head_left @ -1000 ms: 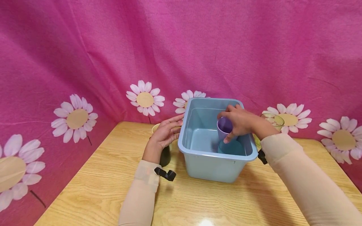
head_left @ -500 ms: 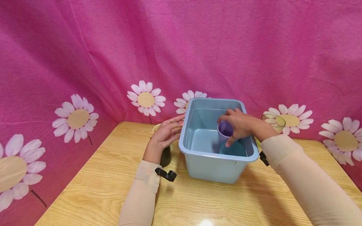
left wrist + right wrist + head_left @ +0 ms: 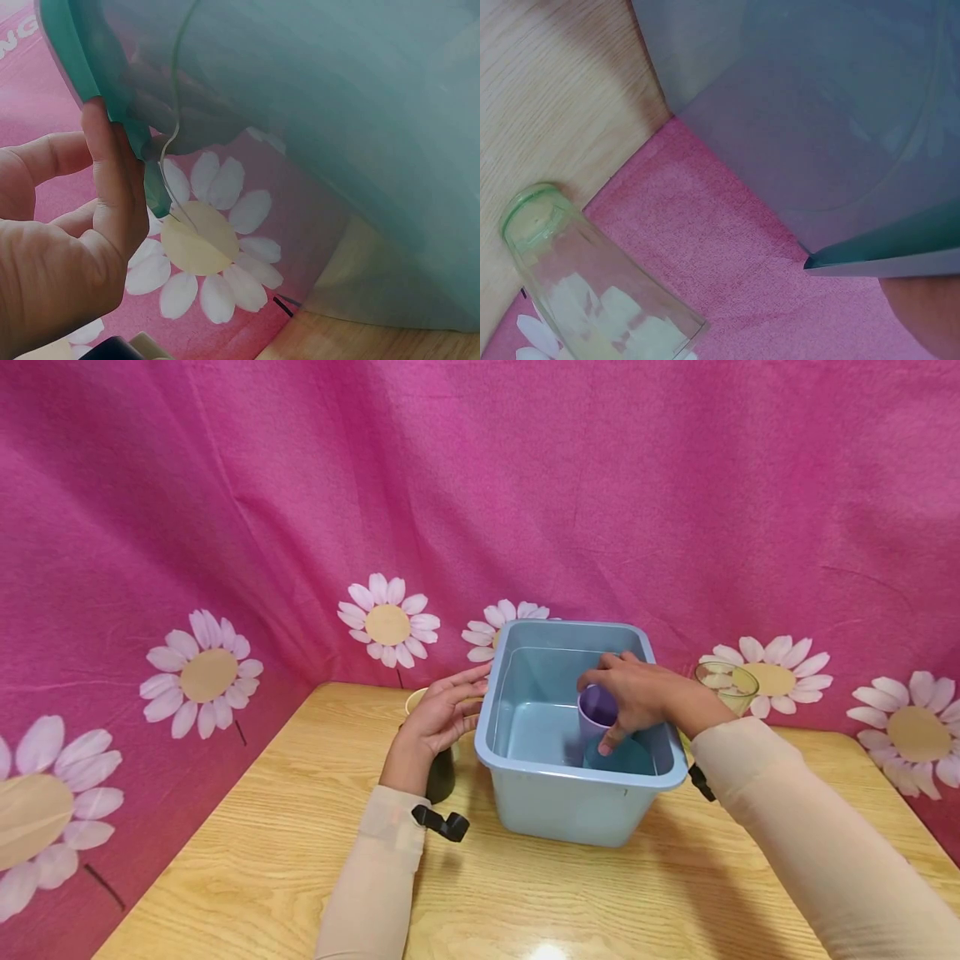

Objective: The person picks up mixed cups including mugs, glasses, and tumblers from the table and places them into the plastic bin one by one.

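Note:
A blue plastic tub stands on the table. Down inside it, my right hand grips a purple cup by its sides, mouth upward. Beneath the cup and hand lies a teal round piece on the tub's right side; its kind is partly hidden. My left hand touches the tub's left rim with its fingers nearly straight. The left wrist view shows the left hand with fingertips against the rim. In the right wrist view the tub wall hides the cup and most of the hand.
A greenish clear glass stands right of the tub, behind my right wrist. Behind my left hand are a yellow rim and a dark body, mostly hidden. A pink flowered cloth hangs behind the wooden table.
My right hand has lowered slightly inside the tub with the purple cup in it. The left hand stays at the rim. The tub has hardly moved.

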A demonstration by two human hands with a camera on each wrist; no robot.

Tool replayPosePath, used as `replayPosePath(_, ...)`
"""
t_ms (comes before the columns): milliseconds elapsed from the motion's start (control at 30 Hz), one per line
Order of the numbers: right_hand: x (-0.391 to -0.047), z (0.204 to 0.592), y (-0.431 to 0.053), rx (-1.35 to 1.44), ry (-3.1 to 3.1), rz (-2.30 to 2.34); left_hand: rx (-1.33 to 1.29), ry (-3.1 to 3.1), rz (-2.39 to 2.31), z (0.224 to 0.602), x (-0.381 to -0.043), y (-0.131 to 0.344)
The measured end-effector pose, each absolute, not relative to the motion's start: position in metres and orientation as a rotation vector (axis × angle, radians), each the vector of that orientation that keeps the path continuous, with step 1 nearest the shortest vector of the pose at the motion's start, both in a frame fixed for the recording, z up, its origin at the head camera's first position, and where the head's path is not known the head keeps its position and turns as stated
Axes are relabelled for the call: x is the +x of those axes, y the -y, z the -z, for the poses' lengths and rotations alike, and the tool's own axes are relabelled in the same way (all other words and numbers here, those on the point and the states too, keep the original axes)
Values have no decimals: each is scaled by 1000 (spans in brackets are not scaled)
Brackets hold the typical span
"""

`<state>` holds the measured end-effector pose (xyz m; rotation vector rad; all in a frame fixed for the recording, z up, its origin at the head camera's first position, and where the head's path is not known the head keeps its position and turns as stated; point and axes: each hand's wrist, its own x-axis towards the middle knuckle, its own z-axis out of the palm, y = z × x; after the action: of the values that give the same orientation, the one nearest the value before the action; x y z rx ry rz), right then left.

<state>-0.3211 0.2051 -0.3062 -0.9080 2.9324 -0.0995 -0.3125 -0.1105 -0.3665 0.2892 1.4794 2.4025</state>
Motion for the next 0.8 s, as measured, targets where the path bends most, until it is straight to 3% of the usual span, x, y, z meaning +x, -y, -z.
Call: replayPosePath(800, -322, 306, -207, -991, -2925, 165, 291, -1482, -2396, 367, -313, 111)
